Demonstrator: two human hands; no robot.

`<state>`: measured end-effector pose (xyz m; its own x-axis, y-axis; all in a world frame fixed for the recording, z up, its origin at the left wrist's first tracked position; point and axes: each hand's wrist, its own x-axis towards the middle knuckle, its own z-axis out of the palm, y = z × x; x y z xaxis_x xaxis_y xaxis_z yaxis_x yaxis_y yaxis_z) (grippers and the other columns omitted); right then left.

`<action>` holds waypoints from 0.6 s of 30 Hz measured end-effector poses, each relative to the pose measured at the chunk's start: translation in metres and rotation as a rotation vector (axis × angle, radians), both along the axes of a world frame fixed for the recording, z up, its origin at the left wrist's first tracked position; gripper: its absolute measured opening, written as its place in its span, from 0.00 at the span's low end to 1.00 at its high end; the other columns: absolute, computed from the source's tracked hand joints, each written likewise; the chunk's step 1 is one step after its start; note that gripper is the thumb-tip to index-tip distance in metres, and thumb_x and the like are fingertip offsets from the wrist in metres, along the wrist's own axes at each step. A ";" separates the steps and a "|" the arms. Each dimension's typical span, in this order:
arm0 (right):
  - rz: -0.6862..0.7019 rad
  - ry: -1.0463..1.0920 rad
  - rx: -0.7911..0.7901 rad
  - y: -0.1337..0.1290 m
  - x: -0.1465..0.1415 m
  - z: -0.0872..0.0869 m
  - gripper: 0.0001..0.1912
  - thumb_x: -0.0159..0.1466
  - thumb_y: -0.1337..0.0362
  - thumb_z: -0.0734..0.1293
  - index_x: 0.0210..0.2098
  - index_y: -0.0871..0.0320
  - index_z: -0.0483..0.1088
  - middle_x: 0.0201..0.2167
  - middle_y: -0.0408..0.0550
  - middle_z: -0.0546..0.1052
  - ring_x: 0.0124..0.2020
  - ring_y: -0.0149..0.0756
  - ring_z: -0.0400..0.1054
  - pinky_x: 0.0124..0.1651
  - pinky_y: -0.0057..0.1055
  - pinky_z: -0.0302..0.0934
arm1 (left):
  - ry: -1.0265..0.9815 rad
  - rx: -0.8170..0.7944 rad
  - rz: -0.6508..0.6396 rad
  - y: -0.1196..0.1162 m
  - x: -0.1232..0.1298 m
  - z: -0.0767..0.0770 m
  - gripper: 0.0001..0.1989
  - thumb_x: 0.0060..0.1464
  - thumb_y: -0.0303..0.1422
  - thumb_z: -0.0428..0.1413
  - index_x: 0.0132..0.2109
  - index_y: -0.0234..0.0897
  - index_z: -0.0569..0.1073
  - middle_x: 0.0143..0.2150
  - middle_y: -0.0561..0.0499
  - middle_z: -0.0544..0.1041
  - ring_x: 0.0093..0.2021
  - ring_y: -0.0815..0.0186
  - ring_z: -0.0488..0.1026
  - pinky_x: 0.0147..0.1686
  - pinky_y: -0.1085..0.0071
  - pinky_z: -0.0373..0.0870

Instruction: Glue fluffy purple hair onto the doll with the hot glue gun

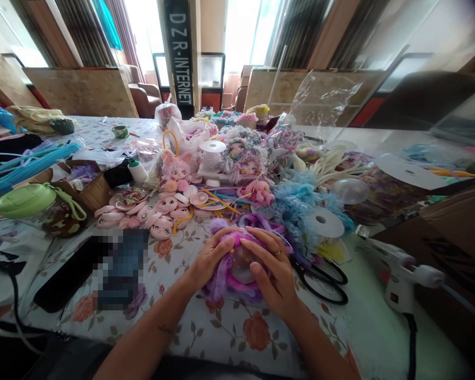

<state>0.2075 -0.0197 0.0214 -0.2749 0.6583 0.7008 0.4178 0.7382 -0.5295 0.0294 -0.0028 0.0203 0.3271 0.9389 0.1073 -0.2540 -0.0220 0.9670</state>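
Note:
Both my hands are around a purple and pink fluffy craft piece with a transparent rounded plastic part at its middle. My left hand grips its left side, the thumb pressed on the pink upper edge. Fingers of my right hand, one wearing a ring, curl over its right and top edges. Purple ribbon-like strips hang at its left. Black-handled scissors lie just right of my right hand. Behind the craft piece are pink doll face parts and yellow stems. The underside of the piece is hidden.
A glue gun stands at the right beside a cardboard box. Blue ruffled mesh, a white spool and finished doll heads crowd the back. At left are a green-lidded jar and a black case.

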 end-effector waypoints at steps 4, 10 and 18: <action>0.001 -0.005 -0.040 0.003 -0.001 -0.003 0.22 0.69 0.65 0.60 0.61 0.46 0.68 0.62 0.51 0.69 0.62 0.49 0.62 0.62 0.55 0.59 | -0.007 0.007 0.019 0.002 -0.002 -0.001 0.19 0.63 0.42 0.52 0.55 0.38 0.74 0.57 0.47 0.76 0.57 0.57 0.71 0.61 0.61 0.65; -0.024 -0.052 -0.170 0.010 -0.003 -0.015 0.24 0.70 0.61 0.61 0.66 0.46 0.63 0.68 0.51 0.63 0.67 0.49 0.58 0.65 0.55 0.58 | 0.229 0.147 0.154 0.009 -0.014 0.000 0.20 0.62 0.46 0.52 0.54 0.40 0.75 0.55 0.48 0.77 0.55 0.57 0.72 0.57 0.66 0.67; -0.490 0.234 -0.208 -0.010 0.037 -0.026 0.16 0.69 0.57 0.63 0.51 0.54 0.75 0.52 0.54 0.79 0.54 0.48 0.73 0.59 0.49 0.65 | 0.392 0.201 0.203 0.015 -0.036 -0.003 0.21 0.63 0.46 0.51 0.56 0.41 0.75 0.55 0.48 0.78 0.55 0.56 0.72 0.58 0.65 0.64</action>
